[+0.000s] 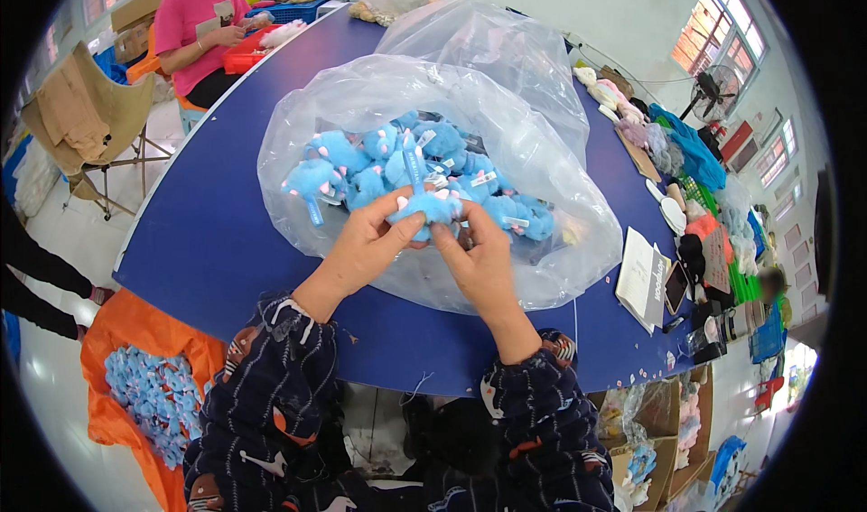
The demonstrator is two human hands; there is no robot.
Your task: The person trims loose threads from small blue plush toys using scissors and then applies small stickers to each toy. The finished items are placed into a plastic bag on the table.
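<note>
Between my two hands is a small blue plush toy (430,209) with pink bits and a blue strap standing up from it. My left hand (372,238) grips its left side, thumb pressed on the front. From the other side my right hand (477,250) pinches it with thumb and fingers. Just beyond lies a heap of similar blue plush toys (340,151), some with white tags, in a large clear plastic bag (560,259) spread open on the blue table (217,214).
An orange sack (108,331) full of small blue pieces stands on the floor at lower left. A notebook (643,277) and a phone (675,286) lie at the table's right. A person in a pink shirt (194,29) sits at far left by a red tray (244,53).
</note>
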